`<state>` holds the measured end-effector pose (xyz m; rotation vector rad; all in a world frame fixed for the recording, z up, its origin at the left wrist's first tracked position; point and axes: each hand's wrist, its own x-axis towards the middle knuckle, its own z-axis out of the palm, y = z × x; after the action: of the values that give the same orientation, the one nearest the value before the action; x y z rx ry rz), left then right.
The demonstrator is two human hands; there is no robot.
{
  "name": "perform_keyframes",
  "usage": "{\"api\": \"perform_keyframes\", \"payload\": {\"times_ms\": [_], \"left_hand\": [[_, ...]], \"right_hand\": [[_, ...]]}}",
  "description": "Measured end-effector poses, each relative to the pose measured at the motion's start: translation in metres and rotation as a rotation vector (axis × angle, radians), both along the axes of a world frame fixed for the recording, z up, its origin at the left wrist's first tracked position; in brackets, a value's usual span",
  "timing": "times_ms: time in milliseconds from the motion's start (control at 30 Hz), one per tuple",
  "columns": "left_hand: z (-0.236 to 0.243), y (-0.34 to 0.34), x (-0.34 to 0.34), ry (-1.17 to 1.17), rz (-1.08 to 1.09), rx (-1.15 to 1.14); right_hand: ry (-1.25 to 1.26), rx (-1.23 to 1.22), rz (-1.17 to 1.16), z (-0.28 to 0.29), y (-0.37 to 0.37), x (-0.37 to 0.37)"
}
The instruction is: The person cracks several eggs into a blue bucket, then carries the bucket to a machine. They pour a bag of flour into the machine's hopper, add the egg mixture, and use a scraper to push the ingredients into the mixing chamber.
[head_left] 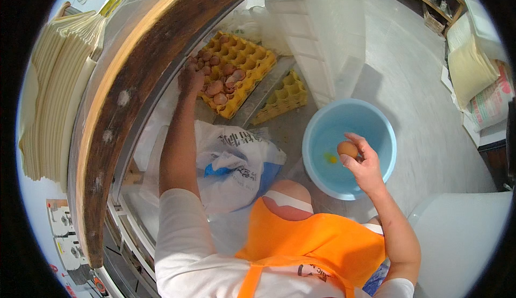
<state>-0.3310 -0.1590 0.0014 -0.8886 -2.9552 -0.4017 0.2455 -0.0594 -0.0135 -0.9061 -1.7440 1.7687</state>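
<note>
Head view shows your right hand (361,161) raised over the near rim of the light blue bucket (382,131), with the fingers curled around a brown egg (347,149) held at the fingertips. A yellow yolk (331,158) lies on the bucket floor. Your left hand (190,78) is stretched out to the yellow egg tray (257,64), fingers bent down on the brown eggs and shells (220,80) at its near left corner; whether it grips one cannot be determined. A second, empty yellow tray stack (285,96) sits just right of the first. A white plastic bag (231,166) with blue print lies between your left arm and the bucket. A white crate (322,29) stands behind the bucket. You wear an orange apron (317,244).
</note>
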Motion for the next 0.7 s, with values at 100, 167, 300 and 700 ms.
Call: {"api": "perform_keyframes", "payload": {"times_ms": [100, 167, 300, 700], "left_hand": [[-0.034, -0.009, -0.033, 0.053, 0.008, -0.079], [-0.045, -0.007, -0.032, 0.098, -0.006, -0.075], [-0.041, 0.008, -0.028, 0.05, 0.039, -0.056], [0.014, 0.023, 0.029, -0.071, 0.075, 0.454]], "right_hand": [[-0.022, -0.035, 0.029, -0.006, 0.003, 0.001], [-0.01, -0.045, 0.012, -0.012, 0.006, 0.005], [0.038, -0.073, -0.022, -0.025, 0.011, 0.01], [0.002, -0.244, -0.045, -0.012, 0.018, 0.016]]}}
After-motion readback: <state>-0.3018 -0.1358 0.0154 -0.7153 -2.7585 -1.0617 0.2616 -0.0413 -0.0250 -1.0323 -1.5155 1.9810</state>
